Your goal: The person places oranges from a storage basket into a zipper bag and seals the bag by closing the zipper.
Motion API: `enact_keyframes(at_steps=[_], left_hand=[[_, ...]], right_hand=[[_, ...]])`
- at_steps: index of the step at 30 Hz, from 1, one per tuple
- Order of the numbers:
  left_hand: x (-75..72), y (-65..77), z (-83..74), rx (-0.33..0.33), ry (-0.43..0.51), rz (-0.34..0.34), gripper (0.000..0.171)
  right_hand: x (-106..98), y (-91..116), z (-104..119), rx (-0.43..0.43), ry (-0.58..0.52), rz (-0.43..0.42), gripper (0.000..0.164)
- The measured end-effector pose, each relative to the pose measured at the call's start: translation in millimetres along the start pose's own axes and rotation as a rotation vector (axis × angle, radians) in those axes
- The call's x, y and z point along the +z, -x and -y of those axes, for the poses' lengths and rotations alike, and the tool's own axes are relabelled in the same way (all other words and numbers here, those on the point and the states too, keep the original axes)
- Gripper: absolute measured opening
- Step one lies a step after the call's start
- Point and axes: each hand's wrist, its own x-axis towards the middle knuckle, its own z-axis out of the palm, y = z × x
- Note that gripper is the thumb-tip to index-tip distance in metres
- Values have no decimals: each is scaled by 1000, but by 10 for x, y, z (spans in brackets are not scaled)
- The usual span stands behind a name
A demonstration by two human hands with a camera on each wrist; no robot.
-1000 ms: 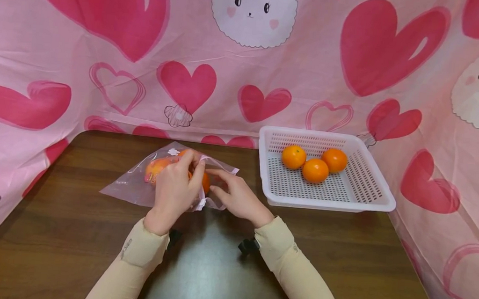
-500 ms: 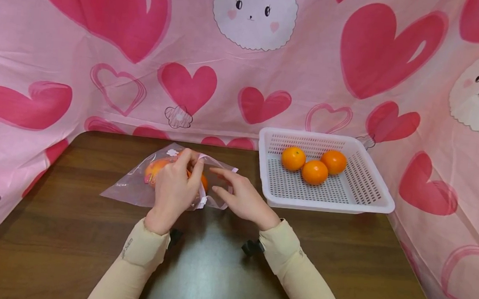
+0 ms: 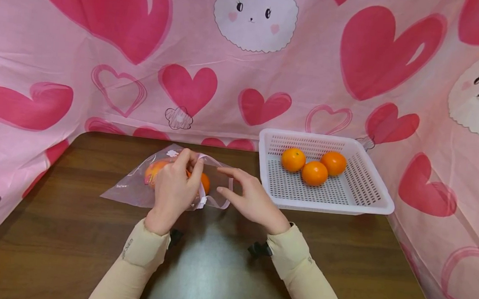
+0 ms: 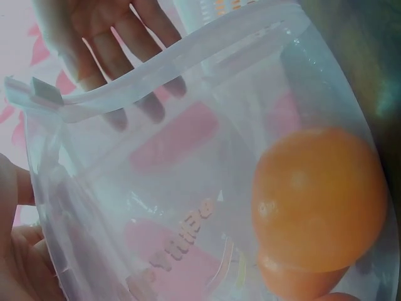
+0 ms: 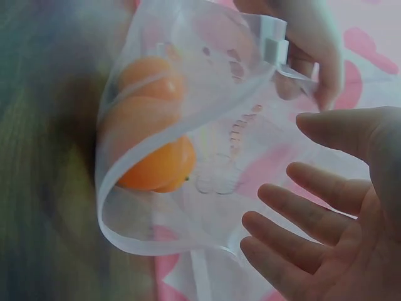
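Nearest to you, in the middle of the head view, your left hand (image 3: 174, 186) pinches the edge of the clear bag (image 3: 128, 190), near its white slider (image 5: 276, 47). Your right hand (image 3: 256, 200), just right of it, has spread fingers and holds nothing. I judge that if the left pinch slips, the thin mouth could fold closed, because only this one side seems supported. A strong pull there could also tip the bag, and then the fruits inside (image 5: 147, 141) may roll out through the gaping mouth.

The bag lies on the counter (image 3: 208, 278), left of the frame's centre. At least two orange fruits rest in it; overlapping makes the exact count unsure. Farther, at right of centre, the white basket (image 3: 328, 206) contains three orange fruits (image 3: 315, 174), close together toward its left side.
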Motion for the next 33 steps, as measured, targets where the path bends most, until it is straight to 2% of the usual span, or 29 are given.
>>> enact_keyframes(at_steps=[7,19,28,33], left_hand=[[4,1,-2,-10,-5,2,17],[15,0,0,0,-2,1,17],[31,10,-4,6,-10,17,17],[42,21,-7,6,-10,20,17]], right_hand=[[-129,48,23,16,-46,-33,48],[-367,119,13,78,-53,-103,53],[-537,168,-75,60,-16,-183,55],[-609,197,-117,97,3,-207,56]])
